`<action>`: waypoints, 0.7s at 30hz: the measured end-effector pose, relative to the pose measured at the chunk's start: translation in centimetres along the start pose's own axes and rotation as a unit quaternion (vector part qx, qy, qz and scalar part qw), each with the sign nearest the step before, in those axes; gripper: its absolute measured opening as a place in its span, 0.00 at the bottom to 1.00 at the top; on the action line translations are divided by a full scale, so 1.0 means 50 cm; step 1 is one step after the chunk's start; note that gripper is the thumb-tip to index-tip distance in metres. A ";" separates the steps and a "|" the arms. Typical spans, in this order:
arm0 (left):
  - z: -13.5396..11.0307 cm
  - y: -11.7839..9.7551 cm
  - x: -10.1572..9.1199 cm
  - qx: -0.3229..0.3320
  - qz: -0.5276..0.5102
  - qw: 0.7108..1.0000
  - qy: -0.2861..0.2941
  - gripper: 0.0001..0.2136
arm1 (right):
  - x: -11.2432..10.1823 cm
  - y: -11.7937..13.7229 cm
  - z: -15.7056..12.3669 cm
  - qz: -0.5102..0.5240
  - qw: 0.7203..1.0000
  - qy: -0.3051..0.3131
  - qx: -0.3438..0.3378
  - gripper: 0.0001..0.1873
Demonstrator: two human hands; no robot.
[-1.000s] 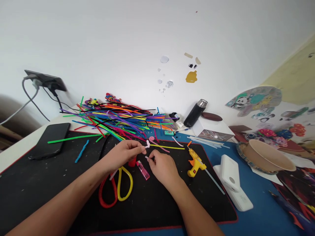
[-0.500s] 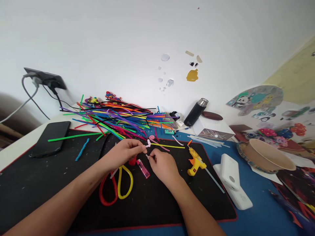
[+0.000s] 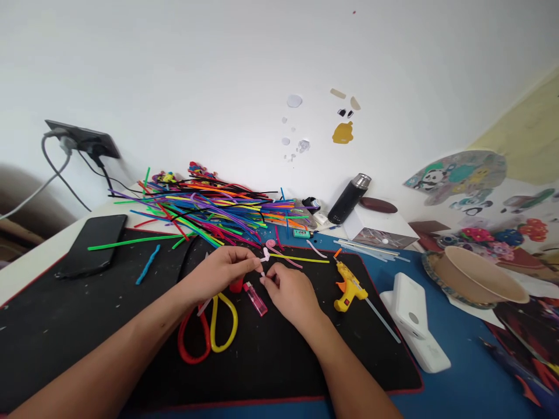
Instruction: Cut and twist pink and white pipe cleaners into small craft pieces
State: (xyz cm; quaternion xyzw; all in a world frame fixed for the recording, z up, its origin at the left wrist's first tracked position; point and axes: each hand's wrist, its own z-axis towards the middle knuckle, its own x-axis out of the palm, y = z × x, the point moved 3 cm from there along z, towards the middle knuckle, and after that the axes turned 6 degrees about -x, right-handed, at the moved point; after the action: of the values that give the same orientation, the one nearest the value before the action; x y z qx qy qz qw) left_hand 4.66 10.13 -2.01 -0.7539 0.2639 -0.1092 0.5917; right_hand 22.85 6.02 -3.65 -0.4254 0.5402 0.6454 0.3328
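My left hand (image 3: 222, 269) pinches a small pale pink pipe-cleaner piece (image 3: 264, 255) above the black mat (image 3: 65, 326). My right hand (image 3: 290, 294) is closed just right of it, its fingertips pinching the lower end of the same pink piece. Below the hands lie a pink lighter (image 3: 255, 298) and scissors (image 3: 209, 329) with one red and one yellow handle. A large heap of coloured pipe cleaners (image 3: 209, 209) lies behind the hands.
A yellow glue gun (image 3: 348, 288) and a white power bank (image 3: 413, 320) lie to the right. A black phone (image 3: 91, 244) lies far left, a black flask (image 3: 348, 199) at the back, a paper bowl (image 3: 471, 273) far right. Loose green, blue and yellow pipe cleaners lie on the mat.
My right hand has moved slightly up and left, closing the gap to my left hand's fingertips. The view shifted a little; nothing else moved.
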 end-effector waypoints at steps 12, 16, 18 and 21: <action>0.002 0.000 0.000 -0.009 -0.009 1.000 -0.009 0.17 | -0.019 -0.019 0.006 0.062 0.997 -0.043 0.012 0.05; 0.002 0.000 0.004 -0.024 -0.002 1.000 -0.002 0.17 | -0.025 -0.023 0.008 0.132 0.988 -0.084 0.005 0.07; 0.003 0.000 0.008 -0.029 -0.006 1.000 0.007 0.18 | -0.025 -0.026 0.008 0.144 0.986 -0.089 0.004 0.07; 0.004 0.003 0.010 -0.026 -0.012 1.000 0.010 0.19 | -0.019 -0.027 0.007 0.125 0.990 -0.070 0.007 0.06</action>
State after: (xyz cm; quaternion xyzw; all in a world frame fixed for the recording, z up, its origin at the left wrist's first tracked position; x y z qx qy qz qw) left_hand 5.16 10.01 -2.27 -0.7708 0.2637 -0.1168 0.5680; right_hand 24.38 6.66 -3.32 -0.3057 0.5688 0.7067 0.2892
